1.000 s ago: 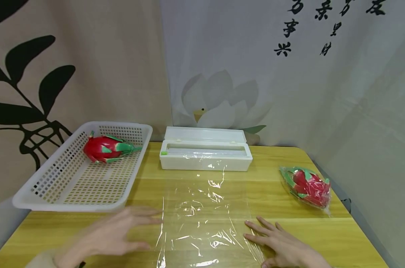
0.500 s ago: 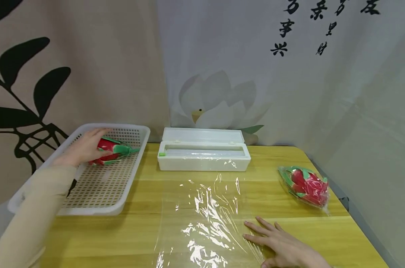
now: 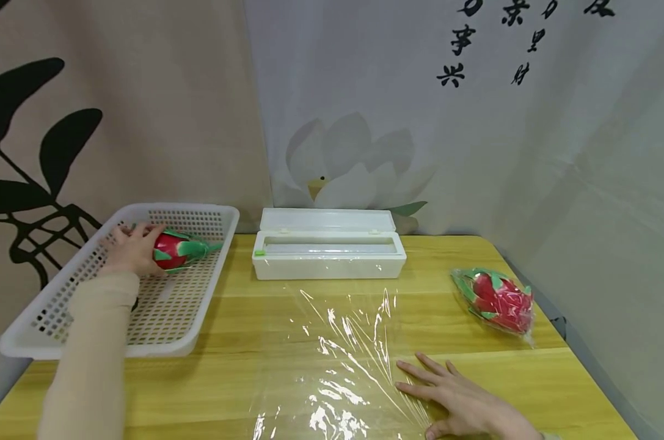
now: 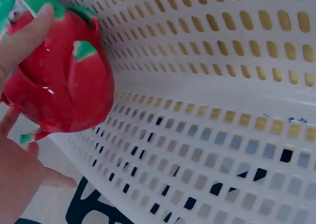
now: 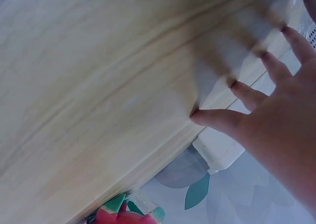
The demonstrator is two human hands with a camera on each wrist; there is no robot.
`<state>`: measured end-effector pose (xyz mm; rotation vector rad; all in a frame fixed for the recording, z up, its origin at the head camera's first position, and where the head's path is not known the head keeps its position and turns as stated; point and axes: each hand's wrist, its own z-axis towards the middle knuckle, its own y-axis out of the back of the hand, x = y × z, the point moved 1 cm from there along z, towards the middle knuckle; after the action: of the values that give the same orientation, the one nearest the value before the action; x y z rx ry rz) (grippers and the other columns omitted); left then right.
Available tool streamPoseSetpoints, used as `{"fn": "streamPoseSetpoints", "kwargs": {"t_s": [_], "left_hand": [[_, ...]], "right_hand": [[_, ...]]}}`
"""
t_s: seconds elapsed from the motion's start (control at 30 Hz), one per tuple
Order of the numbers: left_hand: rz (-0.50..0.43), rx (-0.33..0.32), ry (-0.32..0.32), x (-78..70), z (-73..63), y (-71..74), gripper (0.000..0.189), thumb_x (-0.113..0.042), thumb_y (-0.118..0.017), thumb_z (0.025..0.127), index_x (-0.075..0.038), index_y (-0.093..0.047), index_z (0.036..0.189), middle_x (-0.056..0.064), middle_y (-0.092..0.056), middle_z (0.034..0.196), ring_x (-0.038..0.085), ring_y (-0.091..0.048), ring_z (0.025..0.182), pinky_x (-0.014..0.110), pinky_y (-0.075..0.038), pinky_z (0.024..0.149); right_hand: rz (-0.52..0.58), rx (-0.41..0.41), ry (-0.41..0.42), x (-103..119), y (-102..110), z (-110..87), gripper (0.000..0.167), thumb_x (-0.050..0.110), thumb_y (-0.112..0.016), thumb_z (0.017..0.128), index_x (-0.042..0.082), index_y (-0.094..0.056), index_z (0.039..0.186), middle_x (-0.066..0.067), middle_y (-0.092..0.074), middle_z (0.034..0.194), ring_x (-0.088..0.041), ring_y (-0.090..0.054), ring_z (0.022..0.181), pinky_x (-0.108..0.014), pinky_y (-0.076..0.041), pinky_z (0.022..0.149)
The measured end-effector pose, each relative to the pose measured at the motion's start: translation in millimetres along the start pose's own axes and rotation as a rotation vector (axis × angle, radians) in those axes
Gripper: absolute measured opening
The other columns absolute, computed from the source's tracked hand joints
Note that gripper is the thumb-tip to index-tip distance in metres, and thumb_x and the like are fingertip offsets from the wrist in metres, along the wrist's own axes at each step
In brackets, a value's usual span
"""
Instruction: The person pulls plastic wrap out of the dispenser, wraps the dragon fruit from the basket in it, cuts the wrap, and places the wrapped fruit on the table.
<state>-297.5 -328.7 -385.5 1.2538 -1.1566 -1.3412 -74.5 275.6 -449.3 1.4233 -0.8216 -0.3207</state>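
Note:
A red dragon fruit (image 3: 169, 252) with green scales lies in the white basket (image 3: 161, 349). My left hand (image 3: 131, 252) grips its left end; the left wrist view has the thumb over the dragon fruit (image 4: 69, 85) and other fingers along its lower side. A sheet of clear cling film (image 3: 332, 366) stretches over the table from a white dispenser box (image 3: 328, 267). With fingers spread, my right hand (image 3: 458, 397) presses the film's right edge against the tabletop, where creases fan out from the fingertips.
Another dragon fruit (image 3: 499, 300), wrapped in clear film, sits at the right side of the wooden table (image 3: 200, 397). The dispenser's lid (image 3: 328, 220) is raised at the back. Behind the table hangs a printed curtain (image 3: 353, 79).
My left hand has left the film's left side, reached into the basket and taken hold of the dragon fruit. The right hand stays on the film, whose creases have shifted.

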Motion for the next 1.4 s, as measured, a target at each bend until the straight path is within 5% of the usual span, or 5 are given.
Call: {"fn": "streamPoseSetpoints", "kwargs": {"t_s": [0.33,0.63,0.8,0.97,1.4], "left_hand": [[-0.086,0.025,-0.042,-9.5,2.3,-8.6,0.11,-0.026,-0.091,0.056,-0.009,-0.025,0.143,0.031,-0.023,0.142,0.07,-0.02,0.118,0.078,-0.037,0.074],[-0.047,-0.048,-0.042,-9.6,-3.1,-11.7,0.105,-0.029,-0.091,0.055,-0.006,-0.033,0.139,0.031,-0.031,0.138,0.067,-0.03,0.114,0.074,-0.041,0.077],[-0.049,-0.063,-0.038,-8.2,-7.9,-9.5,0.108,-0.032,-0.092,0.053,-0.005,-0.033,0.14,0.031,-0.033,0.14,0.066,-0.034,0.111,0.071,-0.043,0.076],[-0.083,-0.109,-0.025,-9.4,-12.4,-1.3,0.107,-0.03,-0.092,0.053,-0.008,-0.033,0.14,0.03,-0.032,0.142,0.068,-0.03,0.113,0.076,-0.041,0.07],[-0.074,-0.259,-0.082,-36.1,-34.7,37.6,0.103,-0.031,-0.09,0.058,-0.015,-0.034,0.142,0.023,-0.029,0.15,0.06,-0.027,0.12,0.074,-0.043,0.072]], "right_hand": [[0.001,-0.01,-0.018,-0.1,2.2,-0.7,0.077,0.06,-0.057,0.078,0.029,-0.038,0.146,-0.005,-0.025,0.158,-0.033,-0.011,0.145,-0.081,-0.031,0.086],[0.003,0.002,-0.02,0.2,1.8,0.5,0.076,0.06,-0.057,0.078,0.03,-0.038,0.146,-0.004,-0.025,0.158,-0.041,-0.019,0.141,-0.081,-0.03,0.087],[0.008,0.004,-0.001,1.4,1.4,0.0,0.076,0.059,-0.056,0.08,0.029,-0.037,0.146,-0.005,-0.024,0.158,-0.02,0.006,0.147,-0.081,-0.03,0.087],[0.016,0.011,0.01,2.0,1.3,-0.6,0.074,0.058,-0.055,0.081,0.028,-0.036,0.147,-0.006,-0.023,0.158,0.006,0.025,0.137,-0.081,-0.03,0.086],[0.022,0.02,0.007,2.0,1.5,-0.6,0.075,0.057,-0.056,0.081,0.029,-0.035,0.147,-0.005,-0.022,0.159,0.007,0.026,0.136,-0.081,-0.03,0.086]]}}
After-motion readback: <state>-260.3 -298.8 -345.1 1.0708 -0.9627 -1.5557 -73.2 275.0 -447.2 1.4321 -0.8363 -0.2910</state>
